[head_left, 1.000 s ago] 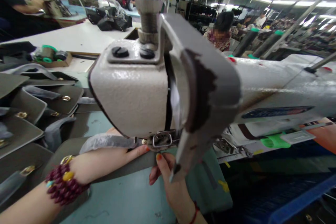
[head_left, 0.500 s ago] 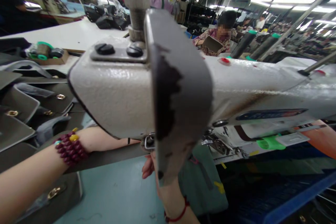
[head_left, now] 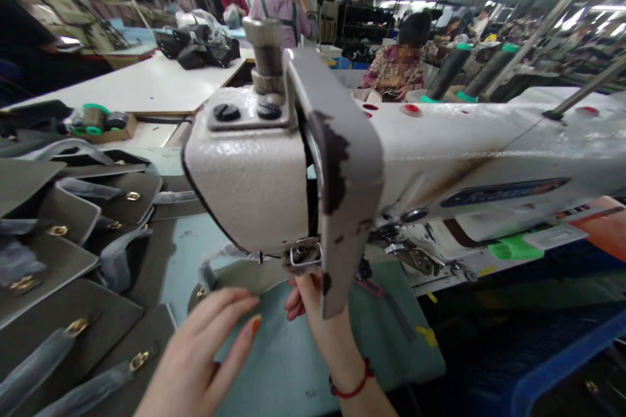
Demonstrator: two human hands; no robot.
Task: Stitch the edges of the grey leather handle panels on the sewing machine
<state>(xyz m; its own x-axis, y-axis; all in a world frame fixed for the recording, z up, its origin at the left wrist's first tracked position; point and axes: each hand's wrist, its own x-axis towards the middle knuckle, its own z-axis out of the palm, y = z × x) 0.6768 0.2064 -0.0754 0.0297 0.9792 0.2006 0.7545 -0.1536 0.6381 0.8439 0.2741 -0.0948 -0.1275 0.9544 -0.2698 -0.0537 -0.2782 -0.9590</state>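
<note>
1. The olive-grey leather panel (head_left: pixel 249 275) lies flat on the teal table top (head_left: pixel 288 365), under the front of the sewing machine head (head_left: pixel 249 189). Its far edge runs in beneath the presser foot (head_left: pixel 304 254).
2. The left hand (head_left: pixel 205 355) is in front of the machine head with its fingers spread and grips nothing. Its fingertips are just beside the panel's near edge; whether they touch it is unclear.
3. The right hand (head_left: pixel 320 319) reaches up under the machine head, below the presser foot. The grey guard (head_left: pixel 342 176) partly hides it, so its grip cannot be told.
4. The panel looks light, thin and fairly stiff, and likely to slide on the smooth table. Flat palm pressure beside the foot should steer it better than pinching.
5. Left of the machine head lie similar panels with brass clasps (head_left: pixel 63 260).
</note>
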